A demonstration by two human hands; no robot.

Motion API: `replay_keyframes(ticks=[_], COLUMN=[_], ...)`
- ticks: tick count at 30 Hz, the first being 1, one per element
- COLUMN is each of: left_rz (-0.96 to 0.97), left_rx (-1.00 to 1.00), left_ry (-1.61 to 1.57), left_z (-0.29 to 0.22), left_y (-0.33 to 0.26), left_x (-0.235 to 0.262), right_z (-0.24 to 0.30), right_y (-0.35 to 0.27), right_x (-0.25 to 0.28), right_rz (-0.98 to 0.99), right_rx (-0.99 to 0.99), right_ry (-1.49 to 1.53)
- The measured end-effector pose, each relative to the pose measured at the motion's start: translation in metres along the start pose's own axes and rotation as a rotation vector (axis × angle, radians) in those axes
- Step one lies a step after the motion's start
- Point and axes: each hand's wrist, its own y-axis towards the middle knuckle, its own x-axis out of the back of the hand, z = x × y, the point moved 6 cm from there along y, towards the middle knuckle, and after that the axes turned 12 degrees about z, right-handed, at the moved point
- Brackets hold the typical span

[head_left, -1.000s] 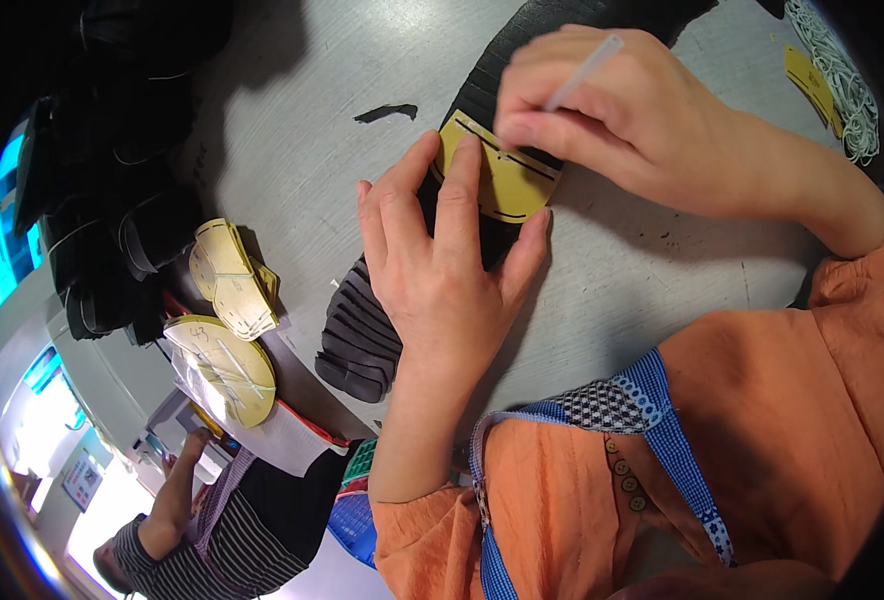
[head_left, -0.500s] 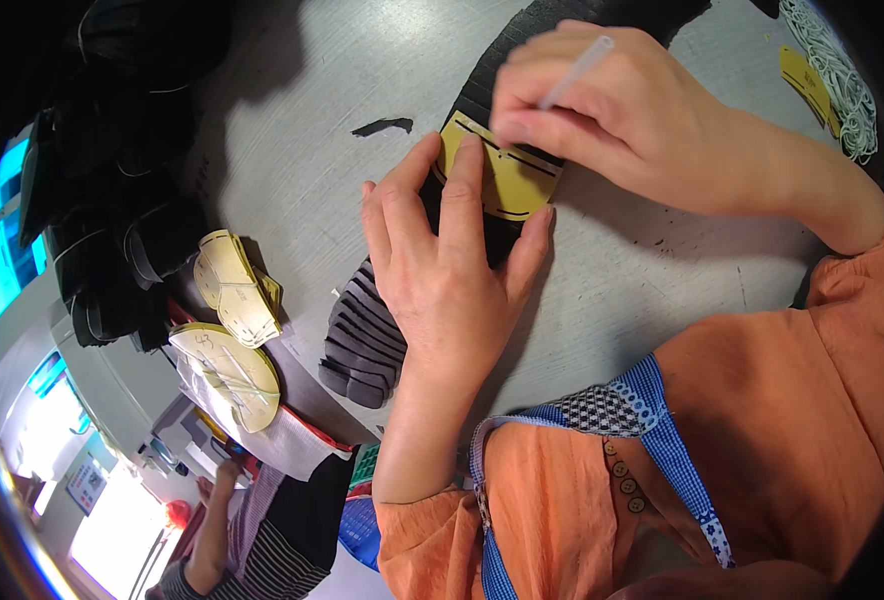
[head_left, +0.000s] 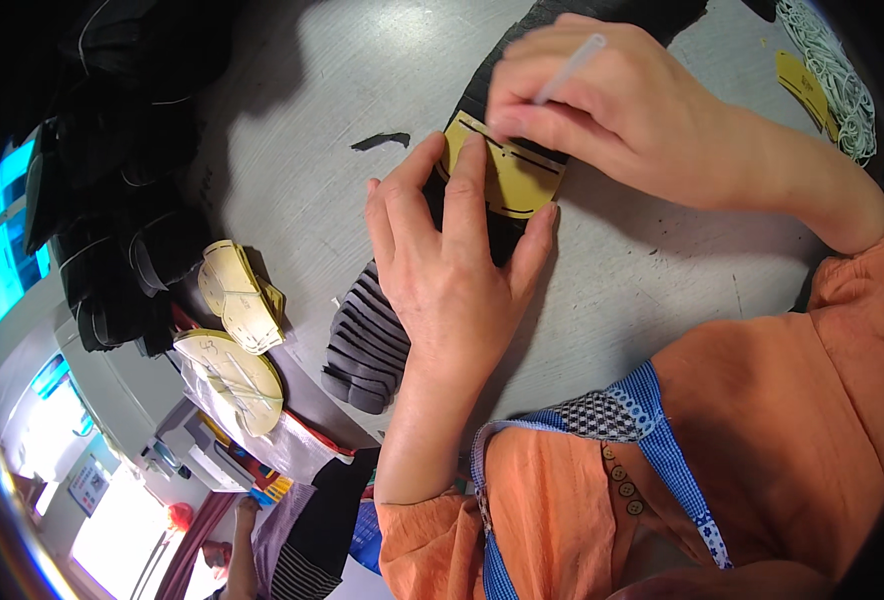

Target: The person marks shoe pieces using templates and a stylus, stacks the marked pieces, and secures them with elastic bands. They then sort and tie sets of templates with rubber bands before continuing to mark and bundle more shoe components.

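My left hand [head_left: 450, 262] lies flat with fingers spread, pressing a yellow card template [head_left: 514, 180] onto a black material piece [head_left: 507, 232] on the grey table [head_left: 302, 110]. My right hand [head_left: 612, 110] grips a thin white pen [head_left: 569, 69] whose tip touches the template's upper left edge. A fanned stack of dark grey cut pieces [head_left: 364, 348] lies just left of my left wrist.
Two stacks of yellow templates [head_left: 234, 295] [head_left: 230, 378] rest at the table's left edge beside piles of black pieces [head_left: 122, 250]. A small black scrap [head_left: 382, 141] lies beyond my left hand. White cord [head_left: 832, 70] and another yellow template [head_left: 800, 85] sit at the top right. Another person [head_left: 292, 540] is below the table edge.
My hands keep nearly the same pose on the template. The person beyond the table edge has shifted position.
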Motion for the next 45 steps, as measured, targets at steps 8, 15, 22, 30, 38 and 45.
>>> replay_keyframes(ticks=[8, 15, 22, 30, 38, 45], left_rz=[0.020, 0.014, 0.016, 0.025, 0.041, 0.040], left_rx=[0.018, -0.031, -0.008, -0.055, -0.033, -0.094], left_ry=[-0.035, -0.007, -0.049, -0.008, -0.047, 0.018], left_z=[0.001, -0.004, -0.003, -0.010, -0.007, -0.014], left_y=[0.005, 0.008, 0.013, 0.019, 0.024, 0.029], left_x=[0.004, -0.004, 0.003, -0.006, 0.000, -0.007], right_z=[-0.017, -0.005, -0.015, -0.012, -0.034, -0.020], right_y=[-0.015, -0.002, -0.024, -0.007, -0.027, -0.010], right_x=[0.017, 0.009, 0.023, 0.011, 0.030, 0.018], right_rz=[-0.069, -0.153, -0.017, -0.064, -0.162, -0.068], right_rx=[-0.082, 0.035, -0.246, 0.022, -0.207, -0.012], right_ry=[0.248, 0.053, 0.268, -0.002, 0.581, 0.004])
